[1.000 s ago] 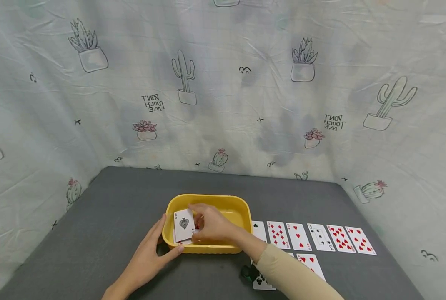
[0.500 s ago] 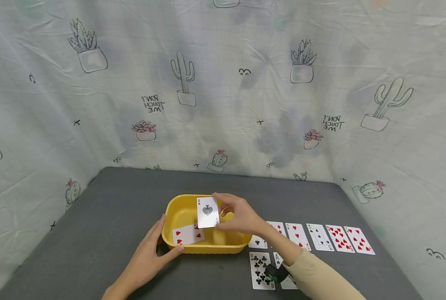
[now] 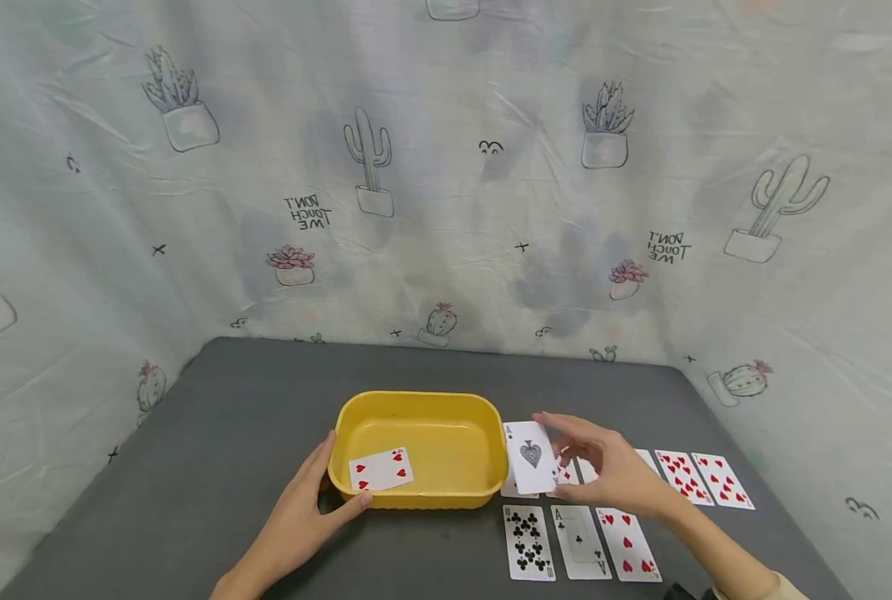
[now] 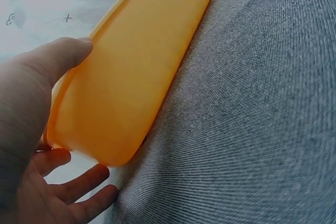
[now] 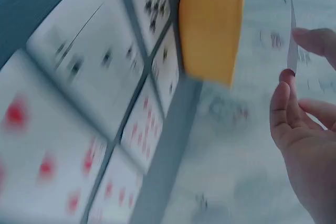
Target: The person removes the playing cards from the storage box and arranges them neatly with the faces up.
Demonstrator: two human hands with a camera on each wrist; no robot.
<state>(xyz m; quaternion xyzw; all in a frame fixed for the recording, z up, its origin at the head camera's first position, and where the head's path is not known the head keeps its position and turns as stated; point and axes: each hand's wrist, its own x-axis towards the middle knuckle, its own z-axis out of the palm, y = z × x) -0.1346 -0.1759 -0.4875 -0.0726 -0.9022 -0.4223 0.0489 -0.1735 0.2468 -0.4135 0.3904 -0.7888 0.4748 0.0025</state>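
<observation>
My right hand [image 3: 611,467] pinches an ace of spades [image 3: 530,455] between thumb and fingers, face showing, just past the right end of a yellow plastic tub [image 3: 453,450]. In the right wrist view the same playing card [image 5: 292,43] appears edge-on, lifted off the table. At the tub's left end my left hand [image 3: 293,508] grips it, thumb on the front rim; the left wrist view shows the thumb on the rim and the other fingers round the tub's end [image 4: 126,72]. A hearts card [image 3: 381,470] lies face up inside the tub.
Face-up cards lie in two rows right of the tub. The lower row has a clubs card [image 3: 529,543], an ace of clubs [image 3: 580,542] and a five of hearts [image 3: 629,544]. Above it runs a longer row ending in a hearts card [image 3: 724,481], partly hidden by my right hand.
The right hand has lifted the ace of spades out of the tub and carried it rightward over the upper row. The left hand has stayed on the tub.
</observation>
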